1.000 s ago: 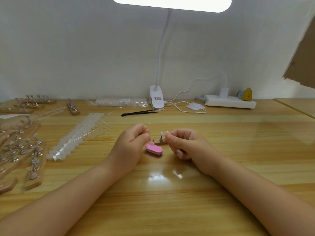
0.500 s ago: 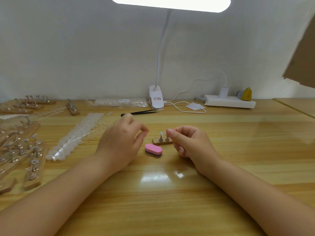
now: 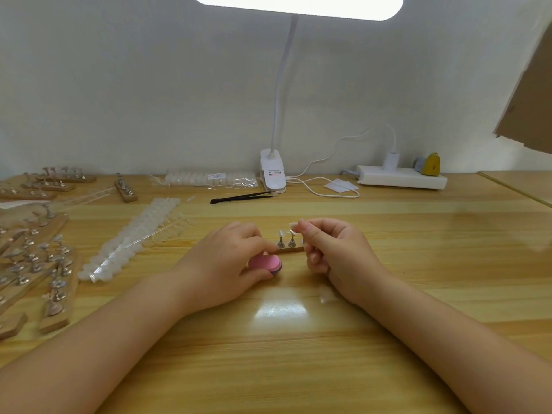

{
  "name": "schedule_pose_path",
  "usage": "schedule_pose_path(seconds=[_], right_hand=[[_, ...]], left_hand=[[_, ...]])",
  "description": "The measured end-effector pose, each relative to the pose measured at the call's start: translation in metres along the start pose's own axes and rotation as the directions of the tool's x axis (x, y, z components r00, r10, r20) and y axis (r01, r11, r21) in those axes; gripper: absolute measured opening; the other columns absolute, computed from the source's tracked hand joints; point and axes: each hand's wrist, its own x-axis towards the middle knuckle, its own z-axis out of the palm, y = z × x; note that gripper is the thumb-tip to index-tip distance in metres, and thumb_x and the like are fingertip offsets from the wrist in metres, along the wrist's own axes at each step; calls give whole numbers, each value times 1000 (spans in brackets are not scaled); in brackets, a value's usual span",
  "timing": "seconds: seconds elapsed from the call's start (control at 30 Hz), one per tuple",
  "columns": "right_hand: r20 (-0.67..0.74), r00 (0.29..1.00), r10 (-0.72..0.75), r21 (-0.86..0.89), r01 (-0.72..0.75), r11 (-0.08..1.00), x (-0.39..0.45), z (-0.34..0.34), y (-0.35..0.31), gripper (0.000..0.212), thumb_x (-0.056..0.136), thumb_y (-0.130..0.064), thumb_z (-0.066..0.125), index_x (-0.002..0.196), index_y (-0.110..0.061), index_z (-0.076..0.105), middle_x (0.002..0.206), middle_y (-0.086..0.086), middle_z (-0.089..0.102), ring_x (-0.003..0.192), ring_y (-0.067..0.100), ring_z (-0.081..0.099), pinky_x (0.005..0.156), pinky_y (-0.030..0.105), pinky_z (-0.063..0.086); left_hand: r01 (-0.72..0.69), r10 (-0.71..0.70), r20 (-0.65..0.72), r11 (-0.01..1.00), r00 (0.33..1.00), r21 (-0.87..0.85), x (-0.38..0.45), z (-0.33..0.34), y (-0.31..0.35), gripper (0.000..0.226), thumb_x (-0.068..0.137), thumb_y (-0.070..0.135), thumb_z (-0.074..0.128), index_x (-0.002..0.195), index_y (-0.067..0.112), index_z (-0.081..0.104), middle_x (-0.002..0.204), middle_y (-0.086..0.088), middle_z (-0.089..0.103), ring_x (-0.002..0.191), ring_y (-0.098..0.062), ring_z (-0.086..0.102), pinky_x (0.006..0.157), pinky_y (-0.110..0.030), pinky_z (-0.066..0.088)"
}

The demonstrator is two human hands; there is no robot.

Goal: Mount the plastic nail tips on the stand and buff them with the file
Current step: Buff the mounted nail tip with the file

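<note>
A small wooden stand with two metal holders sits mid-table; a clear nail tip rests on its left holder. My left hand is closed around the pink buffer file, just left of the stand, thumb under it and fingers over it. My right hand sits to the right of the stand, thumb and forefinger pinching a clear nail tip just above the right holder. Whether that tip touches the holder is unclear.
Strips of clear nail tips lie to the left, beside many wooden stands. Black tweezers, a bag of tips, the lamp clamp and a power strip line the back.
My left hand swung out to the left, then came back and closed on the pink file. My right hand stayed by the stand, with a nail tip now visible in its pinch.
</note>
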Motion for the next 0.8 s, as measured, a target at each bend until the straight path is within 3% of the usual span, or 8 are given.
schedule_pose_path(seconds=[0.13,0.23,0.3,0.43,0.63,0.8], right_hand=[[15,999,38,80,-39,996,1,1,-1,15,89,-17,64,89,-4,72,55,1,51,44,6,42,38,17,32],[60,996,60,103,-66,993,0,2,-3,15,87,-16,63,86,-4,71,55,1,49,43,6,40,38,16,30],[97,993,70,99,-79,992,-1,3,-3,14,82,-19,66,78,-6,70,55,2,48,41,6,39,37,16,28],[211,973,97,44,-109,993,-3,5,-5,17,81,-22,62,73,-7,59,53,2,44,40,7,33,38,16,22],[282,952,120,86,-150,985,-1,3,-6,18,83,-21,58,68,-11,62,54,-2,37,43,7,30,37,16,20],[319,941,116,45,-137,990,0,2,-5,21,85,-23,58,66,-14,61,54,2,44,40,6,31,35,15,23]], left_hand=[[17,-44,-160,986,986,-167,0,-3,4,26,81,22,75,106,19,69,93,8,56,89,-10,52,81,-33,46],[-64,1,-389,987,921,-150,2,-5,8,31,80,10,74,111,8,69,98,-4,59,88,-19,60,83,-39,49],[-161,93,-460,981,883,-110,4,-6,14,31,81,11,73,111,4,69,98,-7,61,87,-21,63,82,-42,51],[-279,259,-447,960,856,21,2,-2,23,20,86,13,73,105,14,73,90,-6,64,80,-18,60,76,-30,50],[-53,74,-502,997,862,56,0,-7,6,15,79,7,77,94,7,76,79,-10,61,69,-27,59,64,-40,50],[-330,353,-436,935,828,132,2,-1,32,9,87,15,69,93,16,76,80,-8,65,67,-23,60,61,-36,51]])
